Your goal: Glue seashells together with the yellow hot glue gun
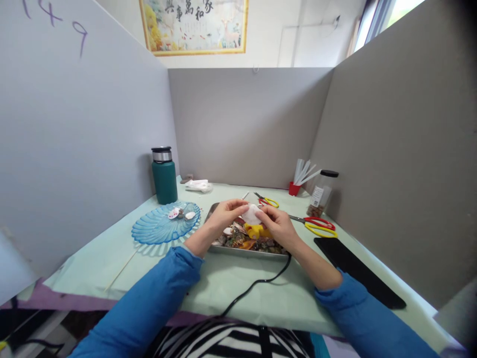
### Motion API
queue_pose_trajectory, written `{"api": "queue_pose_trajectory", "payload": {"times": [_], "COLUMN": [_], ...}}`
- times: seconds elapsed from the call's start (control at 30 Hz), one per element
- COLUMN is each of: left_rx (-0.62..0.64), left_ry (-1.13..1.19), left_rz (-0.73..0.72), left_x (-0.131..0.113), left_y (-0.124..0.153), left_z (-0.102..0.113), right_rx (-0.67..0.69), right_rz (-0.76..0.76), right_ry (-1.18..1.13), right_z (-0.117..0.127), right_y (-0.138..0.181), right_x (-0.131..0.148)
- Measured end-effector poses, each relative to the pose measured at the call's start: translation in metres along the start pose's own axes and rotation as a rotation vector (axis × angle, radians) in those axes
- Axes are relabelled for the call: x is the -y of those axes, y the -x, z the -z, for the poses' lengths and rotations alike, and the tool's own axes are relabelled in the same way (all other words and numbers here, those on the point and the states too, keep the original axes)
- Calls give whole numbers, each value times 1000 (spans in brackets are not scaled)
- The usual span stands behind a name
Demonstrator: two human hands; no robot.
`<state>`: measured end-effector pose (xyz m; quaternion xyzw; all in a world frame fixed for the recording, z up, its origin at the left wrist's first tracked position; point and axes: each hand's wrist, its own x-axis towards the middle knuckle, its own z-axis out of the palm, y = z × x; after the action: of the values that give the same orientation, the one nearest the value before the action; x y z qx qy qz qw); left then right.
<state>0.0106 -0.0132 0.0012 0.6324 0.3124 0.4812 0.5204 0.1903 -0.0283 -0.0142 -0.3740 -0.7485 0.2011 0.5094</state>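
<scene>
Cable (261, 281) before tray (249, 252); scissors (308, 221) near right hand (278, 227)

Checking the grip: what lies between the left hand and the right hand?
In the head view, a white, rounded, shell-like piece, held by left hand and right hand.

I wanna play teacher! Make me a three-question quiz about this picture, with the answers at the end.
1. Pick one: what do the left hand and right hand hold between them?
a) a small red cup
b) a white, rounded, shell-like piece
c) a thin black cord

2. True or false: as the camera looks, the tall teal bottle with a black lid stands behind the see-through blue scalloped plate.

3. Fill in: nearest the long, flat, black slab lie metal scissors with red and ____ handles.

Key: 1 b; 2 true; 3 yellow.
</scene>
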Motion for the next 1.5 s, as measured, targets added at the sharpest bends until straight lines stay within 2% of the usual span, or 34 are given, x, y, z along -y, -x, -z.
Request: {"api": "queue_pose_trajectory", "payload": {"times": [0.13,0.43,0.57,0.73,0.97,1.17,1.33,1.5], "left_rx": [63,-10,-61,-24,-41,18,-57,20], "left_ry": [53,84,71,55,62,54,-58,-165], "left_rz": [24,11,-17,-29,-7,53,-45,-51], "left_x": [2,1,1,2,1,0,-1,-4], "left_y": [1,0,-1,-2,0,1,0,3], "left_z": [2,1,3,7,3,3,4,0], "right_rx": [-7,4,50,80,39,-33,-160,-99], "right_rz": [2,49,73,98,76,9,56,142], "right_ry": [-3,39,52,47,48,-71,-106,-44], "right_z": [0,1,0,-1,0,-1,-1,1], "right_y": [-1,-1,-1,-1,0,-2,-5,-5], "right_x": [-1,1,-2,-4,-1,-6,-10,-8]}}
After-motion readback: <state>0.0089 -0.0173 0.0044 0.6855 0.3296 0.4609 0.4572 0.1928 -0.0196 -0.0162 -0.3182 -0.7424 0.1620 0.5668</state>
